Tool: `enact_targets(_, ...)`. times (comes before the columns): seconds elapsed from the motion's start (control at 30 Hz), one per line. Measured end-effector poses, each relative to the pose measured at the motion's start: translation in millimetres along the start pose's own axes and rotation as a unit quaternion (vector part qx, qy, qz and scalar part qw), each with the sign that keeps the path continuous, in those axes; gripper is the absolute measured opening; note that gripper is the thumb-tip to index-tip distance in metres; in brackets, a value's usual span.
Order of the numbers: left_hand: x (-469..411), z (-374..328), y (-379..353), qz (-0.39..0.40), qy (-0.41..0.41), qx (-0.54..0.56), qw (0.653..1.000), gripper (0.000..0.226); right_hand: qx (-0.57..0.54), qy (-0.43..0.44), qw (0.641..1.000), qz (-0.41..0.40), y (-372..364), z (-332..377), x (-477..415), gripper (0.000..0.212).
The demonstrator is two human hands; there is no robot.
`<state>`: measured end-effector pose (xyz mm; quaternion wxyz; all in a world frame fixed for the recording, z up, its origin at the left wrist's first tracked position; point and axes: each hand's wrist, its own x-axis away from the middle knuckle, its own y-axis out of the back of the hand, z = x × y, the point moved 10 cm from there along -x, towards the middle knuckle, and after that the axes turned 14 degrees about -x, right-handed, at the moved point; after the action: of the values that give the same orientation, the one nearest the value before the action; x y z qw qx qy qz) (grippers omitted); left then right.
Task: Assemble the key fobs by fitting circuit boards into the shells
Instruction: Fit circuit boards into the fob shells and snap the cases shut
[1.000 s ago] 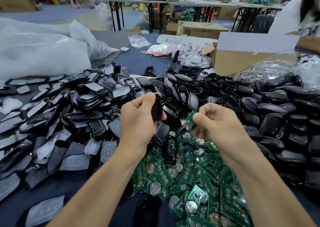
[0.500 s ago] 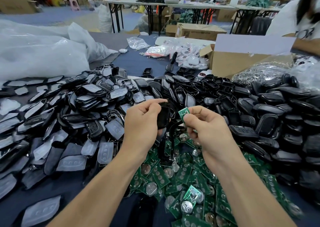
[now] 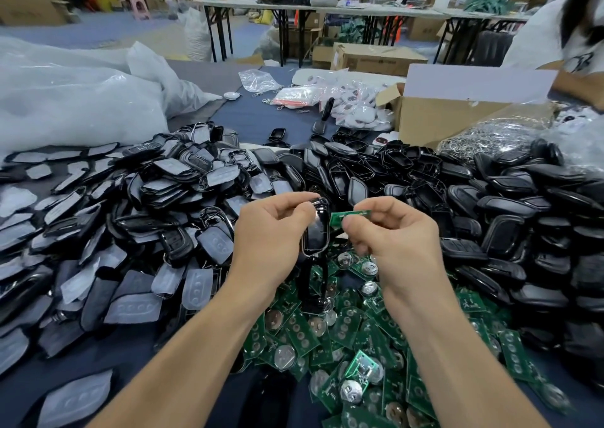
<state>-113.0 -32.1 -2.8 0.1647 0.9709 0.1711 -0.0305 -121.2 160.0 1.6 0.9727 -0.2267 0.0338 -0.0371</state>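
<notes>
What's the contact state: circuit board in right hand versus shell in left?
Cannot tell. Head view: the circuit board reaches the shell outline; no plain gap or contact.

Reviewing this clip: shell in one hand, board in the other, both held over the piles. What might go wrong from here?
1. The right hand pinches the board by one end only; it might slip and drop into the board pile below, lost among lookalikes.
2. The board lies crosswise to the upright shell in the left hand; pushed in without turning, it would likely jam or seat askew.
</notes>
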Motion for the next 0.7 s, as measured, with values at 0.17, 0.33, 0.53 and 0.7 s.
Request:
enact_targets(0.17, -1, 3, -3, 0.007, 0.018, 0.029, 0.999, 0.015, -0.062, 0.002, 0.998, 0.007, -3, 1, 1, 0.022)
enact_targets(0.33, 2, 6, -9, 0.019, 0.046, 0.074, 0.996, 0.016, 0.143, 0.053, 0.988, -0.037, 5, 5, 4, 0.022)
enact_targets(0.53, 3, 5, -11, 0.034, 0.049, 0.096, 0.994, 0.018, 0.252, 0.094, 0.963, -0.039, 1, 16, 8, 0.015)
enact_targets(0.7, -1, 11, -14, 0.034, 0.024, 0.080, 0.996, 0.024, 0.249, 0.088, 0.963, -0.047, 0, 13, 9, 0.011)
